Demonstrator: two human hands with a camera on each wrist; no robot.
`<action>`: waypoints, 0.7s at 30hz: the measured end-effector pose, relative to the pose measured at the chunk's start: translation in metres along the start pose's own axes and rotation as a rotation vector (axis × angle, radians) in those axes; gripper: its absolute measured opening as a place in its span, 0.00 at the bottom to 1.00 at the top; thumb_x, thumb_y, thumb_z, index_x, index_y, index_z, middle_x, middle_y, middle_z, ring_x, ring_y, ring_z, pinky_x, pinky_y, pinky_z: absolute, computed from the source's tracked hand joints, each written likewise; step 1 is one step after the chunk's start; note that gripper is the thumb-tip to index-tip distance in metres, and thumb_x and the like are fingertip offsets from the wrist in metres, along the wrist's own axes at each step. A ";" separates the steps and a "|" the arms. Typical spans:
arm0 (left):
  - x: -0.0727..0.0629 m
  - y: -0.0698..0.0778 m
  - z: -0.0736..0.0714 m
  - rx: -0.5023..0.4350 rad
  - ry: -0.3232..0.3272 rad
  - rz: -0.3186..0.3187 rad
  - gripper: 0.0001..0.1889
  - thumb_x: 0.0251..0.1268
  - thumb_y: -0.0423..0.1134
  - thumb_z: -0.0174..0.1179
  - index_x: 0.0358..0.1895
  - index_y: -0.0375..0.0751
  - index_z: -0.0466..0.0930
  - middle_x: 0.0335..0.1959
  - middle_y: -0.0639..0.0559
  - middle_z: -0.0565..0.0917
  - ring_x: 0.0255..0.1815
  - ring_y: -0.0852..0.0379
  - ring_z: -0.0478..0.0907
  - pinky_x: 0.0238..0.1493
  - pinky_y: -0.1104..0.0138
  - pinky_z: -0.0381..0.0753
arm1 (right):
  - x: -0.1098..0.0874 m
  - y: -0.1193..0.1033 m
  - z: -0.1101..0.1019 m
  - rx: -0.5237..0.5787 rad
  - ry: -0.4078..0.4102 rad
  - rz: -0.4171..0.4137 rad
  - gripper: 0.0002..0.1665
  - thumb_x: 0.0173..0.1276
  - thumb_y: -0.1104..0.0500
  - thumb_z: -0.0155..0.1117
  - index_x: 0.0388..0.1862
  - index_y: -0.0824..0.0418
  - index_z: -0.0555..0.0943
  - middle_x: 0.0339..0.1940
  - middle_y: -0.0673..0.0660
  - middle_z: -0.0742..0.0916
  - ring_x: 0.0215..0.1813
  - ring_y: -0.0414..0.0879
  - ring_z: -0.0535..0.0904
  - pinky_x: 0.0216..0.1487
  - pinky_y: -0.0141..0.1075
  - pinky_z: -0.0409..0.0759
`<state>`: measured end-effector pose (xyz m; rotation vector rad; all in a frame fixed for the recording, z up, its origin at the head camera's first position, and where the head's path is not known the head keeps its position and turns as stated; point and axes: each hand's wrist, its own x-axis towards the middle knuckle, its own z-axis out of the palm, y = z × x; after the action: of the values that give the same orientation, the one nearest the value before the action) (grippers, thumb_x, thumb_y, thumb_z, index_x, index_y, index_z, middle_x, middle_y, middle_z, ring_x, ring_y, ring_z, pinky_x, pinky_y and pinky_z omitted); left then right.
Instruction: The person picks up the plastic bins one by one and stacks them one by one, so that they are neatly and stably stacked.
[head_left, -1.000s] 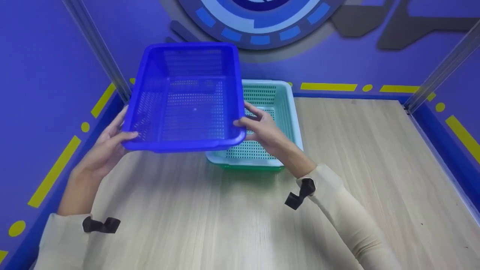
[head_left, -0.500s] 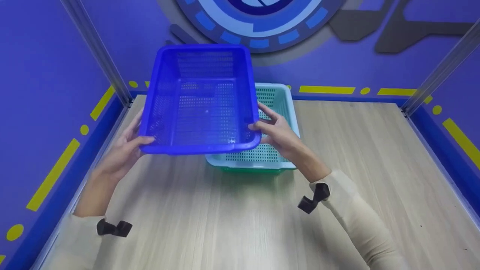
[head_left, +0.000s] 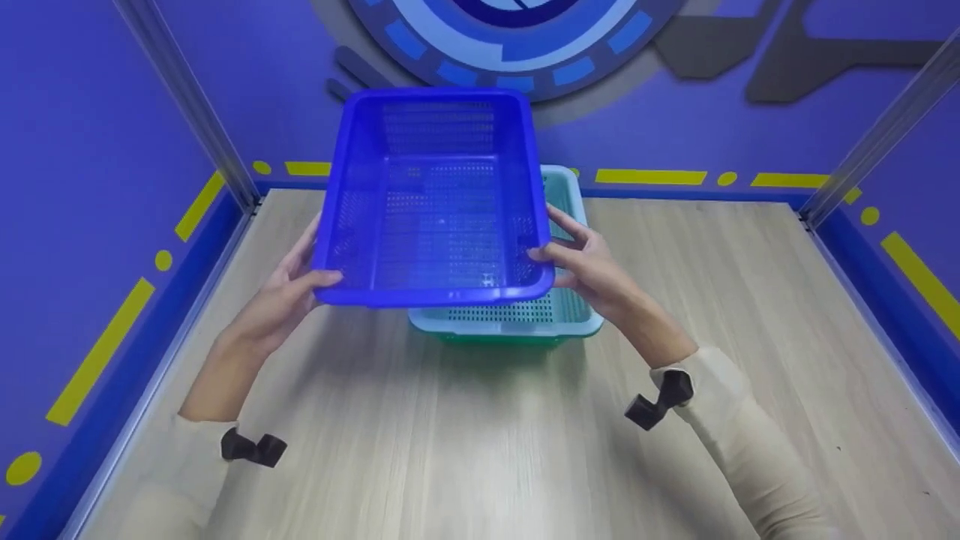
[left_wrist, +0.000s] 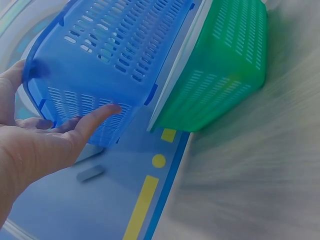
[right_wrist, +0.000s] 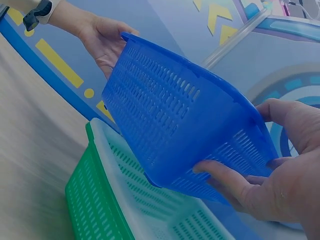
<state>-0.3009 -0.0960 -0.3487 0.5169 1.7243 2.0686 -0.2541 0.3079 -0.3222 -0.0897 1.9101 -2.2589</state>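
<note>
A blue slotted plastic basket (head_left: 442, 217) is held up in the air, its open top tilted toward the head camera. My left hand (head_left: 281, 300) grips its near left corner, thumb over the rim and fingers under the side, as the left wrist view shows with the blue basket (left_wrist: 115, 55) above the palm. At the near right corner my right hand (head_left: 592, 266) grips the rim the same way. Below and behind it stands a pale aqua basket (head_left: 510, 328) with a green basket (left_wrist: 220, 75) nested around it. The blue basket hides much of them from the head view.
The baskets stand on a wood-grain table (head_left: 450, 420) near its back edge. Blue printed walls (head_left: 660, 142) with yellow marks close in the back and both sides. Metal posts (head_left: 187, 105) rise at the back corners.
Both hands have carried the blue basket to the right, so it now covers more of the aqua basket. The nested baskets have stayed in place.
</note>
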 end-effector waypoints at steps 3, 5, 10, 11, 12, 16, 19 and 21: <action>0.007 -0.004 0.006 0.017 0.002 -0.012 0.45 0.75 0.34 0.58 0.84 0.65 0.39 0.85 0.55 0.46 0.83 0.48 0.50 0.83 0.45 0.51 | -0.004 -0.001 -0.009 -0.014 0.008 0.003 0.47 0.72 0.66 0.61 0.85 0.50 0.53 0.75 0.64 0.75 0.71 0.63 0.77 0.53 0.46 0.87; 0.010 -0.006 0.009 0.034 -0.005 -0.019 0.46 0.74 0.35 0.58 0.84 0.65 0.39 0.86 0.55 0.45 0.83 0.48 0.49 0.83 0.45 0.49 | -0.006 -0.001 -0.015 -0.026 0.017 0.008 0.47 0.72 0.66 0.61 0.85 0.50 0.53 0.75 0.64 0.74 0.71 0.63 0.77 0.53 0.46 0.87; 0.018 -0.009 0.016 0.052 -0.035 -0.018 0.46 0.75 0.34 0.58 0.84 0.65 0.39 0.85 0.55 0.47 0.83 0.48 0.52 0.82 0.47 0.55 | -0.009 -0.001 -0.027 -0.062 0.033 0.022 0.47 0.72 0.64 0.61 0.85 0.50 0.53 0.77 0.63 0.72 0.73 0.62 0.75 0.54 0.45 0.87; 0.019 -0.009 0.017 0.058 -0.040 -0.015 0.46 0.75 0.34 0.57 0.84 0.64 0.38 0.85 0.55 0.48 0.83 0.48 0.53 0.81 0.47 0.57 | -0.010 -0.001 -0.029 -0.065 0.035 0.024 0.47 0.72 0.64 0.61 0.85 0.50 0.53 0.78 0.62 0.72 0.73 0.62 0.75 0.54 0.45 0.87; 0.021 -0.009 0.018 0.063 -0.043 -0.012 0.46 0.75 0.34 0.57 0.84 0.63 0.38 0.85 0.54 0.48 0.82 0.47 0.54 0.80 0.48 0.59 | -0.010 -0.001 -0.031 -0.065 0.038 0.026 0.47 0.72 0.64 0.61 0.85 0.50 0.53 0.78 0.62 0.71 0.73 0.62 0.75 0.55 0.45 0.87; 0.027 -0.010 0.024 0.098 -0.037 -0.006 0.47 0.74 0.35 0.59 0.84 0.60 0.38 0.85 0.54 0.48 0.83 0.47 0.54 0.80 0.47 0.61 | -0.013 -0.001 -0.039 -0.050 0.041 0.026 0.46 0.72 0.65 0.61 0.85 0.50 0.54 0.78 0.63 0.71 0.70 0.59 0.78 0.55 0.45 0.86; 0.030 -0.011 0.029 0.112 -0.041 -0.004 0.47 0.73 0.36 0.60 0.84 0.59 0.37 0.85 0.54 0.47 0.83 0.48 0.52 0.80 0.45 0.59 | -0.016 -0.002 -0.044 -0.035 0.046 0.021 0.46 0.72 0.66 0.61 0.84 0.51 0.55 0.77 0.65 0.71 0.66 0.56 0.82 0.54 0.43 0.87; 0.033 -0.012 0.032 0.113 -0.052 0.000 0.47 0.73 0.36 0.59 0.84 0.59 0.37 0.86 0.53 0.47 0.84 0.48 0.52 0.80 0.44 0.58 | -0.017 -0.003 -0.048 -0.029 0.051 0.019 0.46 0.71 0.66 0.60 0.84 0.52 0.55 0.77 0.66 0.71 0.63 0.54 0.84 0.54 0.43 0.87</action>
<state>-0.3117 -0.0503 -0.3540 0.5995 1.8185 1.9475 -0.2451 0.3581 -0.3268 -0.0184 1.9614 -2.2426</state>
